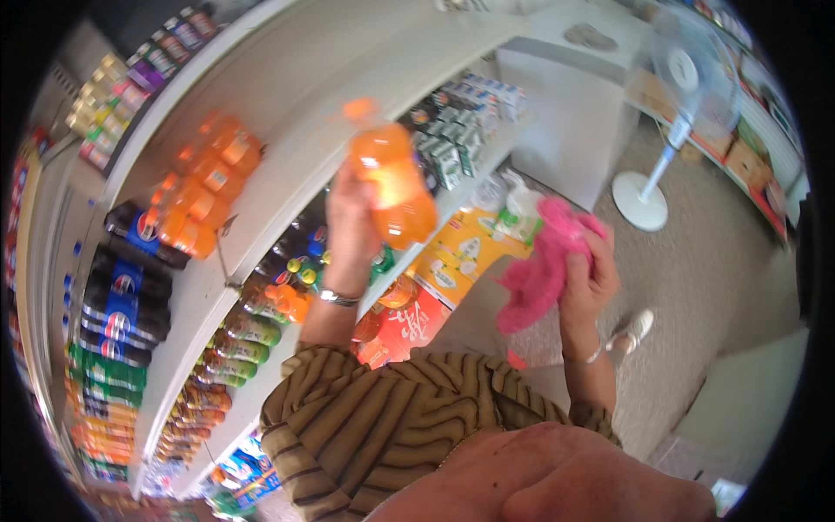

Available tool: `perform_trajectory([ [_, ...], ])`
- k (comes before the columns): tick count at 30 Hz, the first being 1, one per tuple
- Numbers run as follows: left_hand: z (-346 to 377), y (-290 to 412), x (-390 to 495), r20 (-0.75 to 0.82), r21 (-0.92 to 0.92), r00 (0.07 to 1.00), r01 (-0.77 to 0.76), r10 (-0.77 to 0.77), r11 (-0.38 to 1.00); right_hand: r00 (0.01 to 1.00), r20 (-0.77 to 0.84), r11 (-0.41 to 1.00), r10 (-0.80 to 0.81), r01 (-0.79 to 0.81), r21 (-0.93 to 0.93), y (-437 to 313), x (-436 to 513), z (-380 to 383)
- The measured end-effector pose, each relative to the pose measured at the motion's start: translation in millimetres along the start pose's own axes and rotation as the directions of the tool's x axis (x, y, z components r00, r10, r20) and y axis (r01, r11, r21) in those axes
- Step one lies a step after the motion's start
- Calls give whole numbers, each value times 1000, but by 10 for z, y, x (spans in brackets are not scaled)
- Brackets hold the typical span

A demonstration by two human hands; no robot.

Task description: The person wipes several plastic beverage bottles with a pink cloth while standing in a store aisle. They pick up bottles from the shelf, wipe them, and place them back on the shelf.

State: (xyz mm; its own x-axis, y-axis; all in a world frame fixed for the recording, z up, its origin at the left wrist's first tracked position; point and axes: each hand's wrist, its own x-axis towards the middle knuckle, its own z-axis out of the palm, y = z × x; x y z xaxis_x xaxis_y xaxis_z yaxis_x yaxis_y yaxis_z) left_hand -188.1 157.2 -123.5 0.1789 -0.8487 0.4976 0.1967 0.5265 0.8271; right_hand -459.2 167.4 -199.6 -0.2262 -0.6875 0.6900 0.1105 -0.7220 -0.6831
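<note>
My left hand (352, 215) grips a plastic bottle of orange drink (391, 186) by its side, the orange cap pointing up and away from me. The bottle is slightly blurred and is held off the shelf. In my right hand (590, 267) is a bunched pink cloth (538, 267), hanging down from the fingers. Beyond the bottle, to the left, similar orange bottles (205, 186) stand grouped on a white shelf (280, 196). Beside them are dark Pepsi bottles (124, 293).
Lower shelves hold green-labelled bottles (241, 346) and small green-and-white boxes (450, 153). Yellow cartons (450, 254) and a red carton (408, 329) lie below. A white cabinet (567, 117) stands ahead; a white pedestal fan (642, 196) is on the floor at right.
</note>
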Motion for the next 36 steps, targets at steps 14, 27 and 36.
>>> perform_trajectory([
  [14, 1467, -1403, -585, 638, -246, 750, 411, -172, 878, 969, -176, 945, 173, -214, -247, 206, 537, -386],
  [27, 1235, -1445, -274, 709, 325, 703, -401, 60, 857, 899, -298, 924, 321, -366, -109, 306, 173, -111],
  [36, 1120, -1407, -141, 922, 278, 387, -707, 26, 650, 779, 383, 421, 497, 169, -891, 130, 556, -514],
])
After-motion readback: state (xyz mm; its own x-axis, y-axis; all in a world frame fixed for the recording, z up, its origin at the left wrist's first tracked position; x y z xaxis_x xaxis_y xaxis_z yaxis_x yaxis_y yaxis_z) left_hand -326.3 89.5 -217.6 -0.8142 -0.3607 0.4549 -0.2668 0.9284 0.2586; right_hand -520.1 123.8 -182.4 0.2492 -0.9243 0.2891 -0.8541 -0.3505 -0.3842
